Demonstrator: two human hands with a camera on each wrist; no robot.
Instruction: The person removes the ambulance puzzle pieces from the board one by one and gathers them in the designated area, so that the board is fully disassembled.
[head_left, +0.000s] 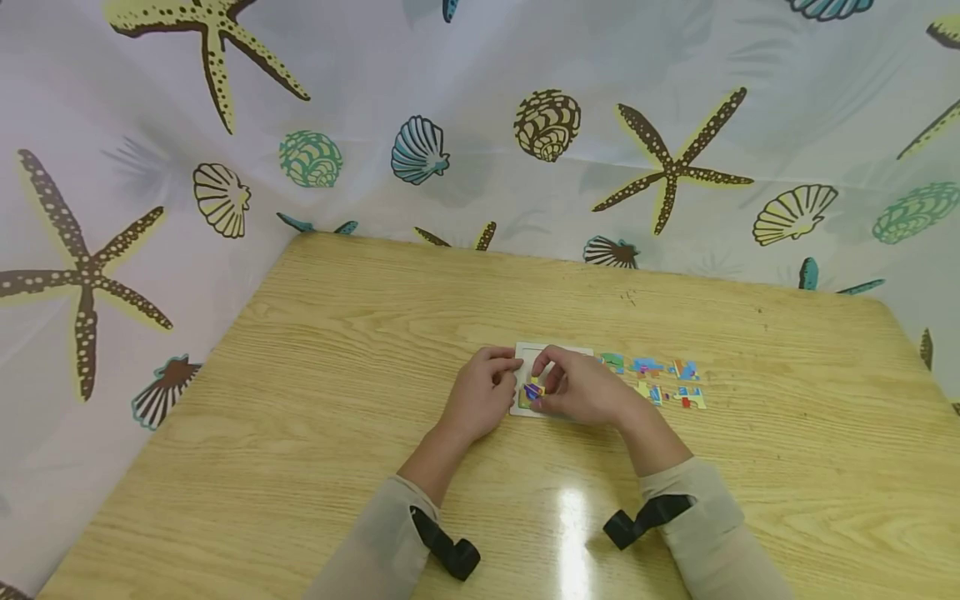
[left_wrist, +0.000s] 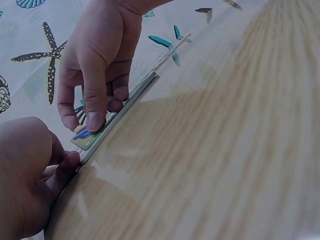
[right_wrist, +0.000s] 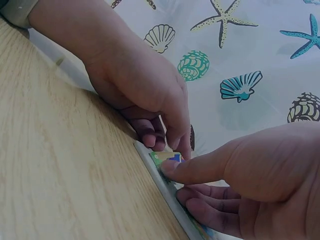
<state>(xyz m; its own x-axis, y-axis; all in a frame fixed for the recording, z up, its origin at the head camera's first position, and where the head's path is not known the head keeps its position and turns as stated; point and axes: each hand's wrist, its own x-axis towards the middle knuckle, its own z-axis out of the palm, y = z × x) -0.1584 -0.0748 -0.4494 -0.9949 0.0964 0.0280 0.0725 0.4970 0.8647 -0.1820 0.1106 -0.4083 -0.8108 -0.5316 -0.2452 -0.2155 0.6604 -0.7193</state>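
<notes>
A white-framed jigsaw puzzle tray (head_left: 528,347) lies flat on the table. At its left edge, my left hand (head_left: 480,398) holds the frame; the left wrist view shows thumb and finger at the tray's corner. My right hand (head_left: 588,388) pinches a colourful puzzle piece (head_left: 533,391) between thumb and finger, over the tray's lower left corner. Blue, yellow and green show on this piece in the left wrist view. The right hand covers much of the tray, so its right part is hidden.
Several loose puzzle pieces (head_left: 647,367) lie in two rows just right of the tray. The wooden table (head_left: 337,333) meets a sheet (head_left: 480,75) printed with shells and starfish at its back and left sides.
</notes>
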